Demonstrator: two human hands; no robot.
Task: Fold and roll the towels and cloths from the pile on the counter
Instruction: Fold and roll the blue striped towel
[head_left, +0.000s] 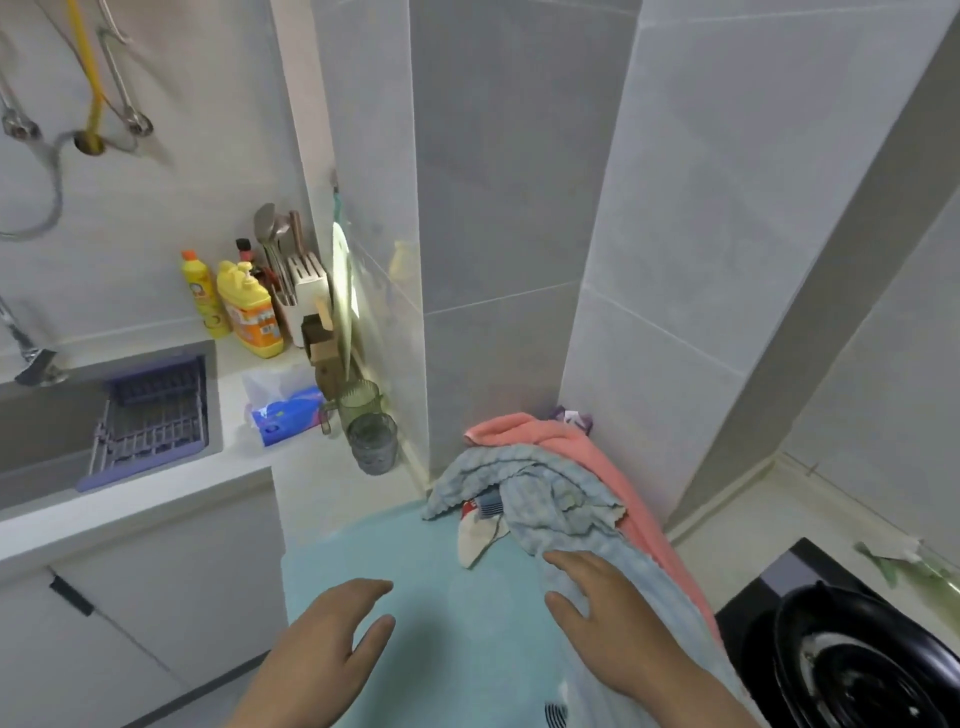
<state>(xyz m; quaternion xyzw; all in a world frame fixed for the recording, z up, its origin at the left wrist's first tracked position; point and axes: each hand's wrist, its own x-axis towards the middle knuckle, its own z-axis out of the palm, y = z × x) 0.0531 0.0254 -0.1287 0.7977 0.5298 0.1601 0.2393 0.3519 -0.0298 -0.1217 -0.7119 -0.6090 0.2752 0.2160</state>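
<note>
Both hands were released, fingers straight: left hand (332, 639) over the smooth teal towel (467, 613) spread on the counter (317, 478), right hand (602, 618) resting on a ribbed pale-blue cloth (545, 493). The pile sat in the tiled corner, a pink towel (571, 441) behind and a white cloth (480, 540) mostly hidden. A black pan (857, 665) at right was cut off.

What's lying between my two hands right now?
In the head view, only a bare stretch of the flat teal towel lies between the left hand and the right hand, which rests on the blue waffle cloth.
</note>
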